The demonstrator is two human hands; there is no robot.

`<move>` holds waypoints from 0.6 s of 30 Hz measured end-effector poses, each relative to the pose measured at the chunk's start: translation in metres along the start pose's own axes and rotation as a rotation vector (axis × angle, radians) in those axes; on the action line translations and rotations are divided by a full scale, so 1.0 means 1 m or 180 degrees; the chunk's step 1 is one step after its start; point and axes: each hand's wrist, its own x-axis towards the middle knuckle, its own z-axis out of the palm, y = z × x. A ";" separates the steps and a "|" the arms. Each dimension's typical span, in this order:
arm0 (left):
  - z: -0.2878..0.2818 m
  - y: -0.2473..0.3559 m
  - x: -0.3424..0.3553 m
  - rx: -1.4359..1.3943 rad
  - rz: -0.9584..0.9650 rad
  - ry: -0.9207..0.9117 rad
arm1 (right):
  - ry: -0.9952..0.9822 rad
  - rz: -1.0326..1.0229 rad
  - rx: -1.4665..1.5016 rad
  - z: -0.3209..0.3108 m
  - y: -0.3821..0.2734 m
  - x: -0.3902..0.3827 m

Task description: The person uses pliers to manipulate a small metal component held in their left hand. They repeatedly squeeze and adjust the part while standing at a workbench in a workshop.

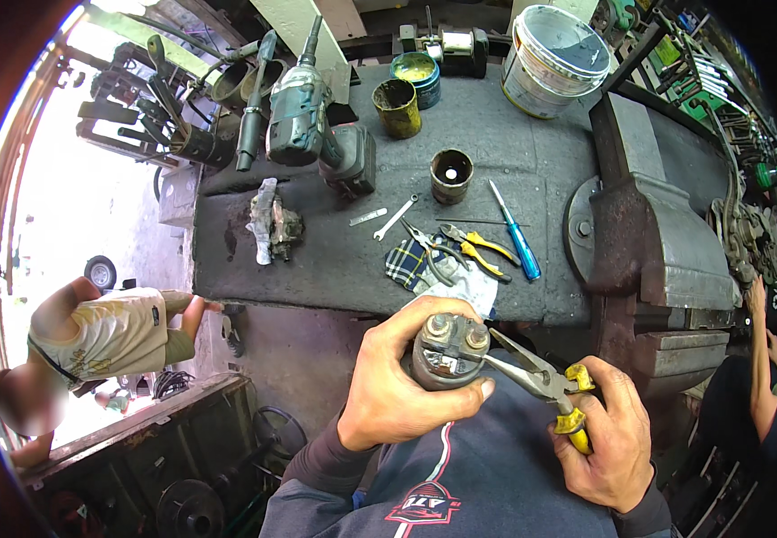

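My left hand [406, 381] is wrapped round a starter solenoid [447, 359], a dark cylinder whose end with two threaded terminals faces up. Long-nose pliers [541, 381] with yellow grips are in my right hand [608, 435]. Their jaws are spread, with the tips beside the right edge of the solenoid's end; whether they touch it I cannot tell. Just beyond my hands, on the dark bench [317, 278], lie yellow-handled pliers [483, 251], dark-handled pliers [433, 251] and a checked cloth [406, 260]. A blue-handled screwdriver [518, 238] is to their right.
A large vise [666, 233] stands at the right. Farther back are a dark metal cup [451, 175], a yellow can [397, 108], a white bucket [554, 63] and a cordless impact wrench [299, 117]. One person [111, 336] is at left; another person's arm [759, 350] shows at right.
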 end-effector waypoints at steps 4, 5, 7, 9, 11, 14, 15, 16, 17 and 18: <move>0.004 -0.001 -0.001 0.0380 0.0183 0.0215 | -0.0041 0.0009 -0.0167 -0.005 -0.003 0.001; 0.004 -0.002 -0.001 0.0525 0.0240 0.0270 | -0.0043 0.0006 -0.0249 -0.006 -0.003 0.001; 0.005 -0.001 -0.001 0.0692 0.0242 0.0379 | -0.0049 -0.0005 -0.0412 -0.010 -0.004 0.002; 0.007 -0.002 0.000 0.0878 0.0393 0.0503 | -0.0098 -0.0004 -0.0499 -0.015 -0.004 0.003; 0.008 -0.004 0.001 0.1074 0.0694 0.0630 | -0.0117 -0.0020 -0.0592 -0.019 -0.004 0.003; 0.008 -0.004 0.001 0.1323 0.0942 0.0698 | -0.0161 0.0001 -0.0684 -0.022 -0.004 0.004; 0.008 -0.004 0.001 0.1359 0.0962 0.0721 | -0.0165 0.0005 -0.0717 -0.022 -0.004 0.004; 0.008 -0.004 0.001 0.1399 0.0981 0.0741 | -0.0172 0.0011 -0.0711 -0.022 -0.004 0.004; 0.009 -0.004 0.000 0.1438 0.1000 0.0763 | -0.0178 0.0016 -0.0705 -0.022 -0.004 0.003; 0.009 -0.004 0.000 0.1463 0.1020 0.0787 | -0.0185 0.0020 -0.0699 -0.022 -0.004 0.003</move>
